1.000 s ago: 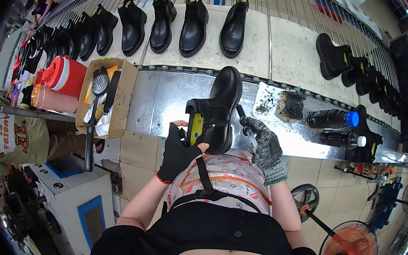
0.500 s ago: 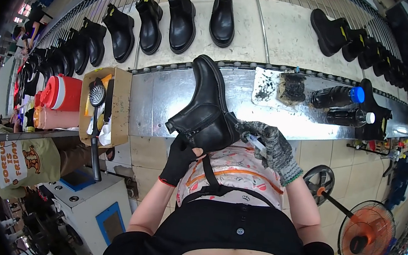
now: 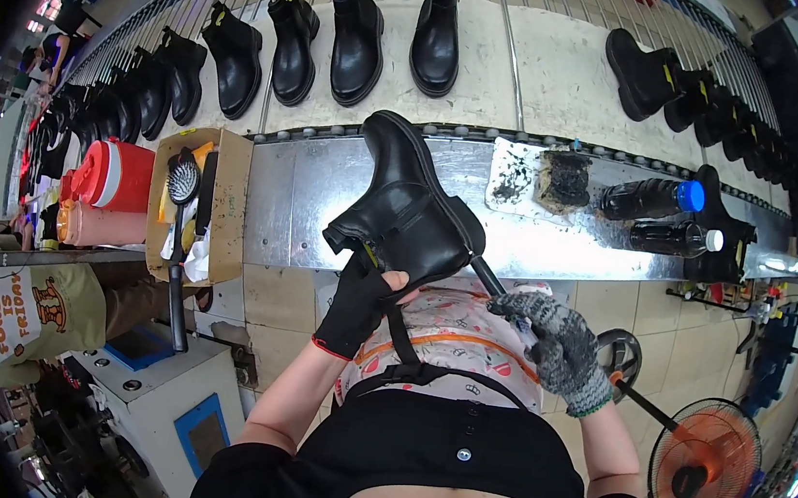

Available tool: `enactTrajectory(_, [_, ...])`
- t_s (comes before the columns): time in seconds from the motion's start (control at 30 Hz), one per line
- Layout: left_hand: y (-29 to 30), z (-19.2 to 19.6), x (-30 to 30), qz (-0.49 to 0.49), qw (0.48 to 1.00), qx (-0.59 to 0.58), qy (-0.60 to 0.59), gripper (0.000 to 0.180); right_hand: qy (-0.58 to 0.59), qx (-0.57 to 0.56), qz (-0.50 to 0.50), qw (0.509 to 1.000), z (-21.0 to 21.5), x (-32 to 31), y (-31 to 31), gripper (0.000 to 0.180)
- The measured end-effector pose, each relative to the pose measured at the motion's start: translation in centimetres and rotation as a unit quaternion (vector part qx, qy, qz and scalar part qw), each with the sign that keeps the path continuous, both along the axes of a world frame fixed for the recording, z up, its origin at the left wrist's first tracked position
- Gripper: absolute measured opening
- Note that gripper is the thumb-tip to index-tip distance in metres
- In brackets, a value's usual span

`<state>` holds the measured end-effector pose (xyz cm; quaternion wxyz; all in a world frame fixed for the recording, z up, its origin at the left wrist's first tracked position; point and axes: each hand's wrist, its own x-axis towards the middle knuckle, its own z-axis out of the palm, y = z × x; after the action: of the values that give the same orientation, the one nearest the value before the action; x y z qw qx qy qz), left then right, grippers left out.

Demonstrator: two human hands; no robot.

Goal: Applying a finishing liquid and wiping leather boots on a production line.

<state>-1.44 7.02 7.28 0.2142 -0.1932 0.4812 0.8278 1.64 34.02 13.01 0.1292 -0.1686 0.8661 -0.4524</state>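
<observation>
A black ankle boot [image 3: 394,200] rests tilted over the metal ledge, toe pointing away from me and heel to the right. My left hand [image 3: 356,300], in a black fingerless glove, is closed on its shaft near the opening, thumb on the leather. In a grey knitted glove, my right hand [image 3: 559,348] grips a slim tool [image 3: 488,276] with a dark shaft. The tool's tip touches the boot's heel edge or sits right beside it. The fingers hide most of its pale handle, so its exact kind cannot be made out.
Beyond the metal ledge [image 3: 304,224], black boots [image 3: 354,45] line a pale conveyor. To the right lie a stained white sheet, a blackened sponge [image 3: 562,181] and two dark bottles [image 3: 652,200]. A cardboard box [image 3: 230,188] with a hairbrush [image 3: 182,189] stands left, near a red jug [image 3: 120,176].
My right hand has drawn back toward me and to the right, exposing more of the tool's dark shaft. The boot has turned slightly, its toe shifting left.
</observation>
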Motion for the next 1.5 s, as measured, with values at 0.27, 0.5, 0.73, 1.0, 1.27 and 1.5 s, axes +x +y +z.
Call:
enactTrajectory(0.27, [0.3, 0.3, -0.6, 0.039, 0.995, 0.084, -0.022, 0.052, 0.017, -0.027, -0.016, 0.999, -0.2, 1.0, 0.4, 0.046])
enactTrajectory(0.5, [-0.8, -0.1, -0.5, 0.066, 0.98, 0.18, -0.046, 0.053, -0.166, -0.232, -0.079, 0.955, 0.0, 1.1, 2.4, 0.046])
enactTrajectory(0.73, [-2.1, -2.0, 0.3, 0.089, 0.958, 0.26, -0.08, 0.059, -0.077, -0.333, -0.407, 0.847, -9.8, -1.0, 4.6, 0.027])
enactTrajectory(1.0, [-0.1, 0.7, -6.2, -0.096, 0.987, 0.039, 0.122, 0.066, -0.01, -0.233, -0.441, 0.867, -16.7, -0.8, 3.0, 0.049])
enactTrajectory(1.27, [11.2, 1.9, -27.4, -0.176, 0.96, -0.117, 0.186, 0.046, -0.112, -0.308, -0.494, 0.806, -15.9, -5.3, 2.9, 0.016])
enactTrajectory(1.5, [20.7, -3.1, -38.2, -0.18, 0.761, -0.546, 0.302, 0.054, -0.089, -0.296, -0.435, 0.846, -18.4, -4.7, 2.5, 0.022])
